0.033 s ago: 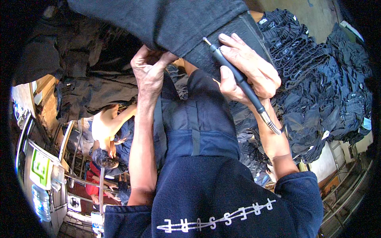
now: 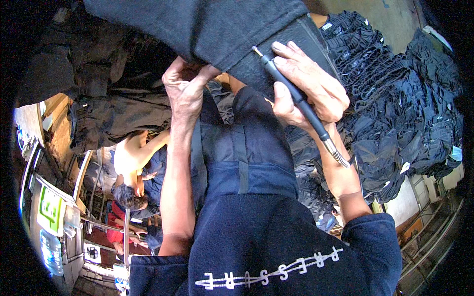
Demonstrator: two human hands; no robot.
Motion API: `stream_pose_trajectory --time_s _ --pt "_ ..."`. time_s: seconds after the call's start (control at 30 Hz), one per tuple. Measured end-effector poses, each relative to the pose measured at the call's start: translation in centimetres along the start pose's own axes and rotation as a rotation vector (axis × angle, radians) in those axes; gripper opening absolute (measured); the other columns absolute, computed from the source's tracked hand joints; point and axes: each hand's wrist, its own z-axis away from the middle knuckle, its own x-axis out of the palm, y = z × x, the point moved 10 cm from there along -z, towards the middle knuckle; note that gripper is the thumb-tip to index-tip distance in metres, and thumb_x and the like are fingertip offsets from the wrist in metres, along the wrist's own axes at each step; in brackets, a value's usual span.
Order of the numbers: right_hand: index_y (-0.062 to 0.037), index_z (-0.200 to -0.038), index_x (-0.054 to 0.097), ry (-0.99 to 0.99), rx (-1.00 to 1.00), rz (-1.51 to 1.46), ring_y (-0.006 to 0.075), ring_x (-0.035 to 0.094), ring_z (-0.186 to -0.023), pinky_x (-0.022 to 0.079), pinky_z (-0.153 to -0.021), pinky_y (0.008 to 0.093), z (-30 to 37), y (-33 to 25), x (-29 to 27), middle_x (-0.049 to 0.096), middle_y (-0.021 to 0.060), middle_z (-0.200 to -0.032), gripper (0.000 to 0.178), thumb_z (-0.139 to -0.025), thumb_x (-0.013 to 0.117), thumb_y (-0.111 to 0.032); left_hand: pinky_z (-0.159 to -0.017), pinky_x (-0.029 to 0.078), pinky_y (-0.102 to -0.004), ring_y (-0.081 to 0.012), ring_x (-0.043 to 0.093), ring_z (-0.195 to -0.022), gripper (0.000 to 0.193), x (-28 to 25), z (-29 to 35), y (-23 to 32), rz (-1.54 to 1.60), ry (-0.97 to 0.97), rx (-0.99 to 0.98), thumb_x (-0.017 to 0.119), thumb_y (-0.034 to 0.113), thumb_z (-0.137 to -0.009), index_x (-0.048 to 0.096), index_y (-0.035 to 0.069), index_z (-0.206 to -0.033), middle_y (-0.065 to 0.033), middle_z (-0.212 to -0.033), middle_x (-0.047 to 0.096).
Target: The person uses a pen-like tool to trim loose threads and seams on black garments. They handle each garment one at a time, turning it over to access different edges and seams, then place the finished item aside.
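Note:
A dark denim garment stretches across the top of the view, with a stitched seam running diagonally. My left hand is closed on the lower edge of the garment, thumb and fingers pinching the cloth. In my right hand lies a rotary tool handpiece, slim and black, with a metal spring sleeve at its rear end. Its thin metal tip with a small rounded end points up and left, over the denim beside the seam. My right fingertips rest against a darker, smoother panel below the seam.
A large heap of dark gathered garments fills the right side. More dark cloth is piled at the left. Another person is at the lower left, with someone in red beyond. Near the left rim is a clear plastic bottle.

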Motion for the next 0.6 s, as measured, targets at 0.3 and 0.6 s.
stream_pose_trajectory --time_s 0.3,0.6 --pt "0.0053 -0.107 0.079 0.064 0.015 0.028 0.0369 0.081 -0.103 0.064 -0.100 0.0509 0.2 1.1 -0.6 0.081 0.0185 -0.098 0.030 -0.077 0.078 -0.001 -0.088 0.063 -0.0334 -0.0168 0.077 -0.090 0.025 0.7 -0.4 0.1 0.086 -0.008 0.063 0.084 -0.006 -0.085 0.077 0.000 -0.108 -0.0081 -0.102 0.081" --pt "0.0065 -0.105 0.079 0.118 0.018 0.056 0.0369 0.081 -0.101 0.064 -0.098 0.0506 0.1 1.6 -1.2 0.080 0.0212 -0.097 0.028 -0.078 0.077 -0.002 -0.086 0.061 -0.0323 -0.0150 0.075 -0.089 0.025 0.4 -0.3 0.2 -0.032 0.000 0.059 0.085 -0.005 -0.085 0.077 0.002 -0.107 -0.0060 -0.101 0.081"
